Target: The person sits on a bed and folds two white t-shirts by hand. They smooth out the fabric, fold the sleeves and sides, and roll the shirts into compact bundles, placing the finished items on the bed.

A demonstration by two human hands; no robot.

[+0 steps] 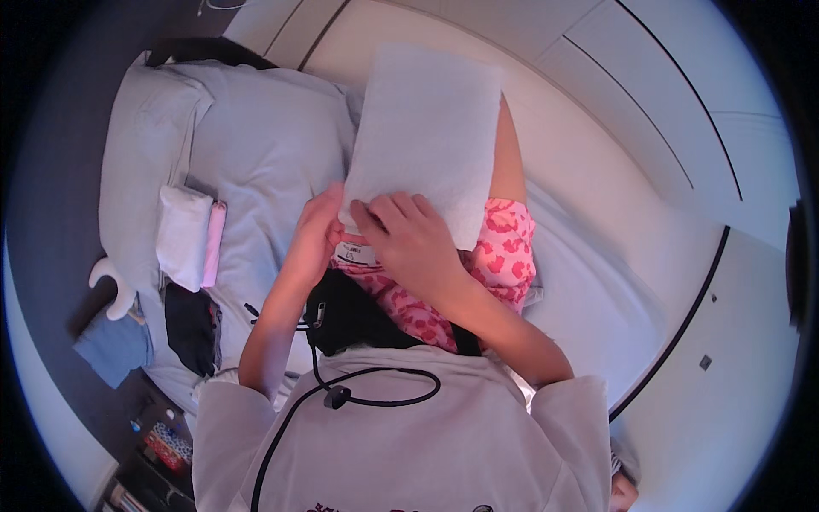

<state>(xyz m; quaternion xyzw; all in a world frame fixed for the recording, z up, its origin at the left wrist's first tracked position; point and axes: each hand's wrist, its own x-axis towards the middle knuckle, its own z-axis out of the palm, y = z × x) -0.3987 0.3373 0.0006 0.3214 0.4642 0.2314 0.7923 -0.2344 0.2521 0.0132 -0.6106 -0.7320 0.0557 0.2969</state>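
Note:
A folded white cloth lies over my lap, across my bare leg and pink patterned shorts. At its lower left corner, my left hand pinches the edge, with the fingers partly under the cloth. My right hand rests on the cloth's near edge, its fingers bent over the same corner; whether they grip it is hard to tell. A white label with writing shows just below that corner. Near my waist sits a black pouch with a black cable.
On the bed at left lie a folded white cloth, a folded pink cloth and folded dark clothing. A large pillow is behind them. Blue fabric hangs beyond the bed's edge. Part of another person's hand shows at lower right.

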